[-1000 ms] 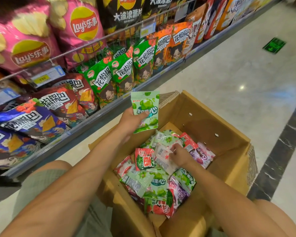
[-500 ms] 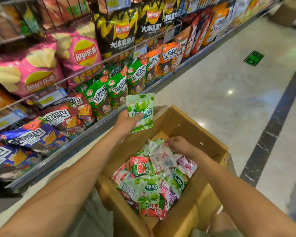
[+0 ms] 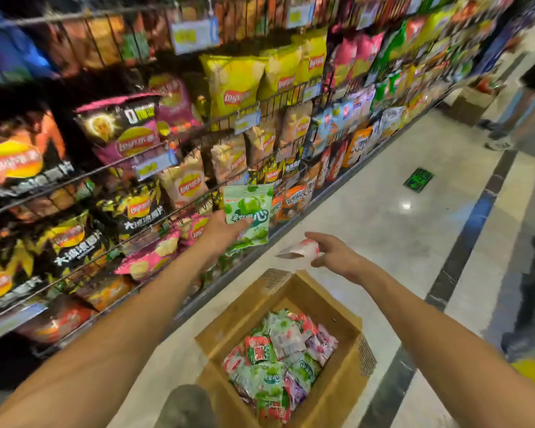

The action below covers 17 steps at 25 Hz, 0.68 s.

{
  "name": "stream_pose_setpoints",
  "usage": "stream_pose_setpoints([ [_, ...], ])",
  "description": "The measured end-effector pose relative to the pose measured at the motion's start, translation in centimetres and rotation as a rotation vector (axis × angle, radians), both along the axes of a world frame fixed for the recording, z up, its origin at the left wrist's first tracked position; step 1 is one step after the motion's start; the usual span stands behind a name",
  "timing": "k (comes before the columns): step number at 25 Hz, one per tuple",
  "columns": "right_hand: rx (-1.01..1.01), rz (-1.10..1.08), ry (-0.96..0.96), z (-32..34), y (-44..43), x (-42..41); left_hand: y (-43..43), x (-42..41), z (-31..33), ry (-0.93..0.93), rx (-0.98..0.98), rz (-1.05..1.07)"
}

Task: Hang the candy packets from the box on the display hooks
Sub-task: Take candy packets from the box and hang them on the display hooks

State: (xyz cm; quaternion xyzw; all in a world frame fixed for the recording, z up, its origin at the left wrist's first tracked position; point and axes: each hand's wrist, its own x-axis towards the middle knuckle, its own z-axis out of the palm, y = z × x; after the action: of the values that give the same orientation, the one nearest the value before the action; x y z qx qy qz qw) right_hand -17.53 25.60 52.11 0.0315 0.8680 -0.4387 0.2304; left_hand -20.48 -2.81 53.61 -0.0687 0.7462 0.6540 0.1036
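My left hand (image 3: 226, 230) holds a green candy packet (image 3: 248, 210) upright in front of the snack shelves. To its right, my right hand (image 3: 334, 253) holds a pink and white candy packet (image 3: 300, 251) nearly edge-on above the floor. Both hands are raised well above the open cardboard box (image 3: 337, 393), which stands on the floor below. Inside the box lie several green, red and pink candy packets (image 3: 278, 356) in a loose pile. No display hooks are clearly visible in this blurred view.
Wire shelves (image 3: 179, 146) packed with crisp bags fill the left side and run back along the aisle. Another cardboard box (image 3: 470, 105) stands far down the aisle near a person's legs (image 3: 519, 112). A green floor sticker (image 3: 418, 180) marks the pale tiles.
My right hand came up out of the box with a pink and white packet. Both hands have risen, and the view has tilted up towards the higher shelves.
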Motion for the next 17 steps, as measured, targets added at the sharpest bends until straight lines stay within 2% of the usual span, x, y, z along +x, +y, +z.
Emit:
stream_pose_setpoints([
  [5, 0.012, 0.067, 0.135, 17.0, -1.0, -1.6, -1.5, 0.7, 16.4, 0.070, -0.034, -0.001],
  [8, 0.057, 0.090, 0.333, 24.9, -1.8, -2.1, -2.3, 1.3, 22.7, 0.078, -0.074, 0.027],
  [12, 0.072, 0.069, 0.608, 34.0, -3.0, -1.4, -3.9, 3.2, 28.6, 0.152, 0.019, 0.069],
  [17, -0.038, 0.092, 0.751, 40.6, -4.8, 1.6, -5.3, 8.1, 33.4, 0.241, 0.027, 0.173],
])
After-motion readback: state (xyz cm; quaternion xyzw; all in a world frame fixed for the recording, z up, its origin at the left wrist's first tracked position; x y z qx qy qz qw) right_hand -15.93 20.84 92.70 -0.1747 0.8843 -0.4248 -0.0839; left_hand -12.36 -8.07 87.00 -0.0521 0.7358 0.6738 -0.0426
